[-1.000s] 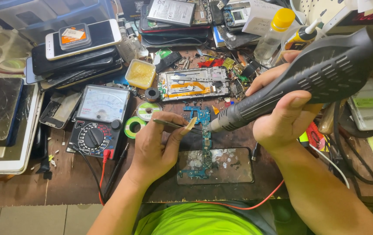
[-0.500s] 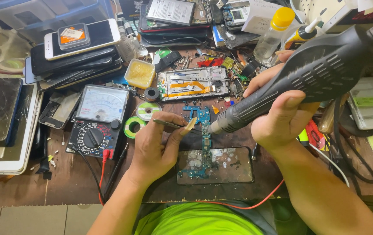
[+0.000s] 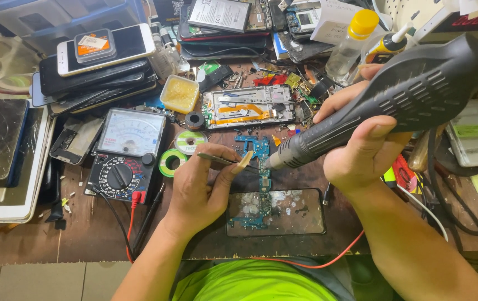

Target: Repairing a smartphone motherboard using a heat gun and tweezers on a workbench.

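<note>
My right hand (image 3: 361,139) grips a thick dark hot-air handpiece (image 3: 395,103), its metal nozzle aimed down-left at a blue circuit board (image 3: 261,161) in the middle of the bench. My left hand (image 3: 200,187) pinches metal tweezers (image 3: 222,160) whose tips meet the board right beside the nozzle. The lower part of the board lies over a dark glass panel (image 3: 297,214) spotted with white marks.
An analog multimeter (image 3: 123,153) with red and black leads sits left of my left hand. Solder wire rolls (image 3: 180,150), a flux tin (image 3: 179,93), an opened phone frame (image 3: 248,107), stacked phones (image 3: 99,67) and a clear bottle (image 3: 353,44) crowd the back.
The handpiece has tilted slightly and its rear end sits a little higher; the nozzle stays at the same spot on the board. My left hand and tweezers have not moved.
</note>
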